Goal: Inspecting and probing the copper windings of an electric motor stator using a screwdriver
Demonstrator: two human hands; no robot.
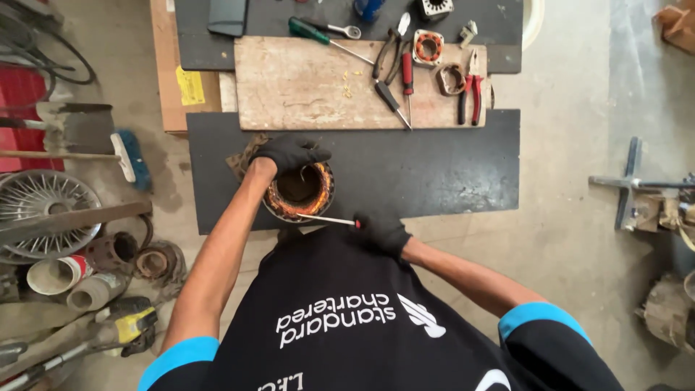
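**Gloved hands on a motor stator, screwdriver going in sideways**

Starting at the grip: the right hand [381, 232], in a black glove, is closed around the red handle of a thin screwdriver [327, 219]. The shaft lies nearly level, pointing left from that hand, with its tip at the near rim of the stator [299, 191]. So the tool's long axis runs left to right across the front of the ring, and the stator sits just left of and slightly beyond the right hand.

The left hand [289, 153], also gloved, is curled over the stator's far rim, fingers hooked over the copper windings. It's the hand actually on the ring; the right one only reaches it through the tool.

The stator rests on a dark board [434, 166] near the person's chest. Further out, a wooden plank [304, 87] carries red pliers [469, 90], more screwdrivers and a smaller stator [428, 48].
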